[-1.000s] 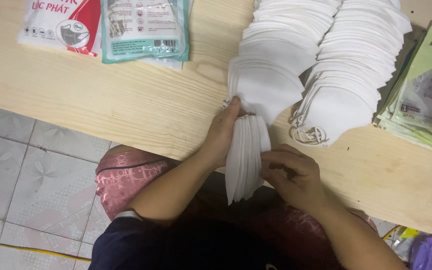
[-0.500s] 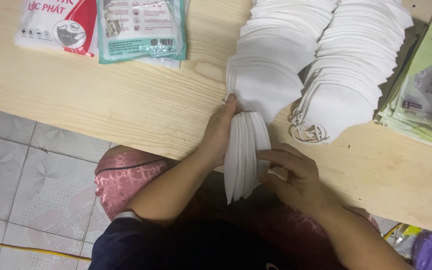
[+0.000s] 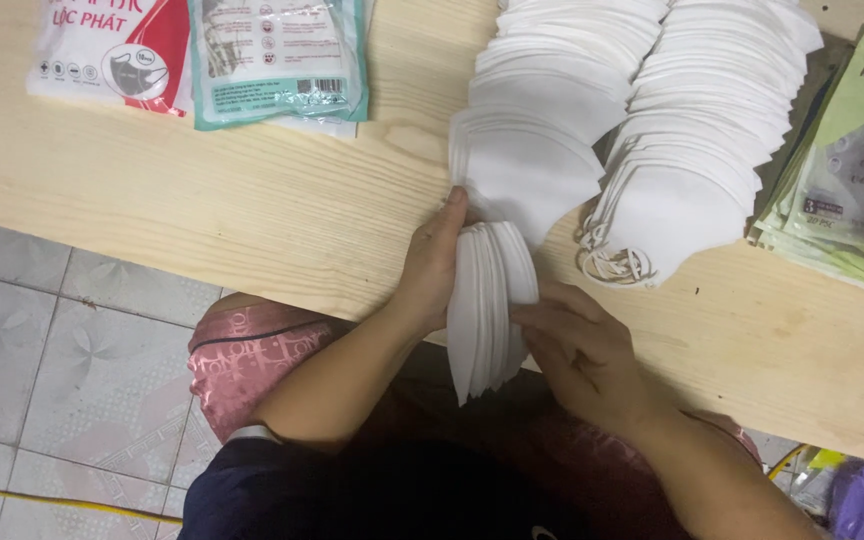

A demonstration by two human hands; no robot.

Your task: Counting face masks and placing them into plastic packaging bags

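A thick bundle of white face masks (image 3: 487,300) stands on edge at the near rim of the wooden table (image 3: 252,220). My left hand (image 3: 435,262) presses flat against its left side. My right hand (image 3: 577,350) closes on its right side, fingers against the outermost mask. Just beyond the bundle lies a long fanned row of white masks (image 3: 542,130). A second fanned row (image 3: 702,140) lies to its right, with ear loops showing at the near end.
Two flat printed packets lie at the far left: a red and white one (image 3: 112,50) and a teal one (image 3: 277,60). A stack of pale green packets (image 3: 852,170) sits at the right edge. Grey floor tiles (image 3: 62,360) lie below the table.
Both hands have stayed on the bundle. The bundle and hands have shifted slightly toward the table, and my right hand's fingers have spread a little over its side.
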